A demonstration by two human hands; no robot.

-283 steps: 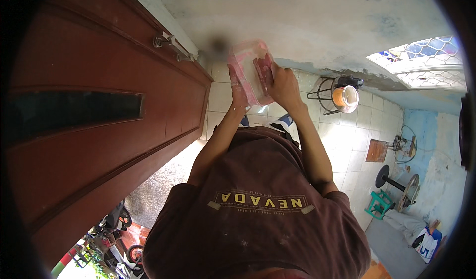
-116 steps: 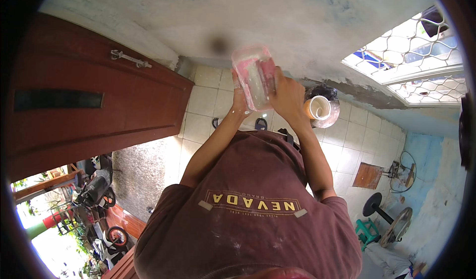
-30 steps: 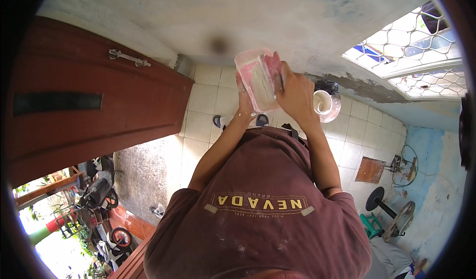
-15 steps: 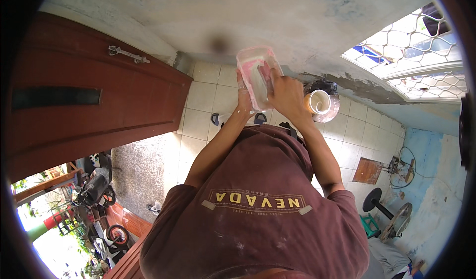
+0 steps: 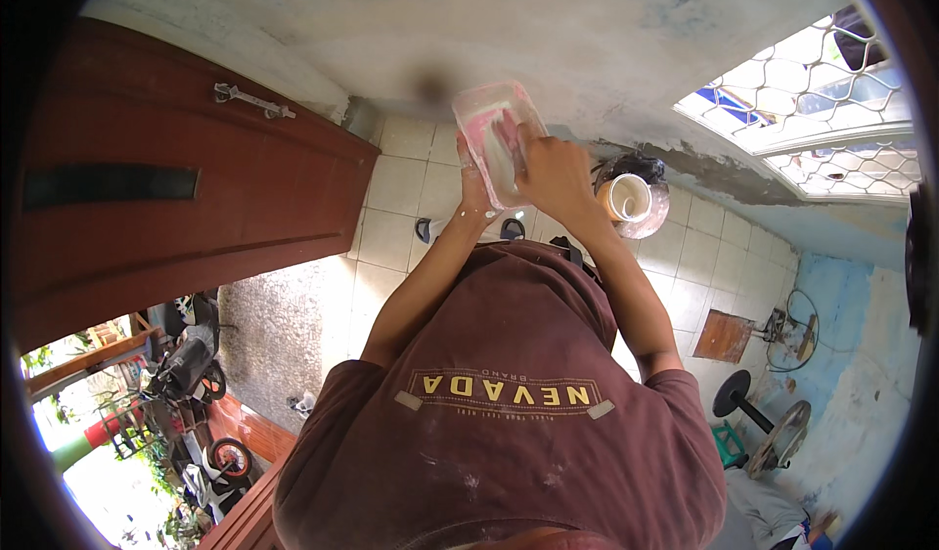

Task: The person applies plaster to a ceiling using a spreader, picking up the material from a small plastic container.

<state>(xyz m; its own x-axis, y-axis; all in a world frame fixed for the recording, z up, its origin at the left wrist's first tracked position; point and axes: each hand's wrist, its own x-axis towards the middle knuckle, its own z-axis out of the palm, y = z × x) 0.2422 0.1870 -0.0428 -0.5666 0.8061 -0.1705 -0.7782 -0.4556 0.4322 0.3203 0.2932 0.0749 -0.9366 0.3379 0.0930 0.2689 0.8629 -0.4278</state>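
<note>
A clear, pinkish rectangular plastic container (image 5: 486,97) is tilted in front of me, near the wall. White paste (image 5: 500,167) coats its inside, with pink showing at the upper part. My left hand (image 5: 473,186) is closed around its left side and underside, with white smears on the skin. Reaching in from the right, my right hand (image 5: 556,176) is closed on a flat scraper (image 5: 510,137) whose blade lies in the paste. The hand itself hides most of that tool.
An orange-and-white bucket (image 5: 628,199) stands right of my hands, beside black plastic (image 5: 643,167). Ahead rises a patchy plastered wall (image 5: 548,32), with a grilled window (image 5: 782,100) at right. A brown door (image 5: 196,208) fills the left. Sandals (image 5: 513,228) show on the tiles.
The container and both hands have shifted slightly left and up. My right hand has moved with the scraper inside the container, and both grips are kept.
</note>
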